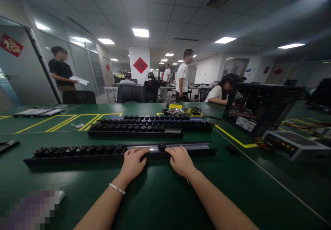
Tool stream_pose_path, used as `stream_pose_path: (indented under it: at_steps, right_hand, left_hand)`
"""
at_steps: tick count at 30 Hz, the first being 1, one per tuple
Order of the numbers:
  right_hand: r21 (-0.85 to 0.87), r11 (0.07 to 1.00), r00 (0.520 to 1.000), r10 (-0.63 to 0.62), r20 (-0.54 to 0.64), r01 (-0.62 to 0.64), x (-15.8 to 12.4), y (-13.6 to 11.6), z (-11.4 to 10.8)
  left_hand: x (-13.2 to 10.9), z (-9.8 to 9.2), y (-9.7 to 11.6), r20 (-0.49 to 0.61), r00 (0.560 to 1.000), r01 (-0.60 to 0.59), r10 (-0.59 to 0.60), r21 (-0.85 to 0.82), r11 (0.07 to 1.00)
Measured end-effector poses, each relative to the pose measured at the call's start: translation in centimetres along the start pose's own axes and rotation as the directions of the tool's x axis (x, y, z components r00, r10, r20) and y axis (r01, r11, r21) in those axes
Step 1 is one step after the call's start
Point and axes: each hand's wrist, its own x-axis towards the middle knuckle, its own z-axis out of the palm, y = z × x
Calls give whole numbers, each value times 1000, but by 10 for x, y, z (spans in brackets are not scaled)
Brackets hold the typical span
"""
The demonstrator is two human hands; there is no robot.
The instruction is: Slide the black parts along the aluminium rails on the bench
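Note:
A long black track rail (191,152) lies across the green table in front of me, with a pale metal strip showing in its channel. Several black socket-like modules (90,149) sit in a row along its left part. One separate black module (162,146) stands in the channel between my hands. My left hand (134,161) rests on the rail, its fingers stretched over the channel just right of the row. With fingers extended over the front edge, my right hand (181,160) has its fingertips against or right beside the separate module. Neither hand is wrapped round anything.
Behind lie more loaded rails (134,133). An open computer case (258,109) and a power supply unit (297,145) stand at the right. A metal dish (176,111) and cables (195,111) are farther back. Several people are around the room, one leaning on the table.

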Motion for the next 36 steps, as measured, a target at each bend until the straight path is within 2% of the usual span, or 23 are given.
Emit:
stream_pose_path:
  at_steps: [27, 30, 32, 36]
  right_hand:
    - [-131, 990, 998, 46, -44, -51, -1, 17, -6]
    - [-119, 989, 996, 77, -53, -83, -1, 15, -8]
    - [-92, 989, 989, 107, -99, -116, 0, 12, -7]
    - [19, 967, 942, 251, -222, -253, 10, 4, 1]
  left_hand:
    - [-1, -6, 4, 20, 1000, 3, -3, 5, 1000]
    - [-1, -6, 4, 24, 1000, 6, -6, 1, 1000]
    - [-2, -5, 5, 24, 1000, 9, -9, -1, 1000]
    - [-1, -5, 6, 19, 1000, 20, -20, 0, 1000]
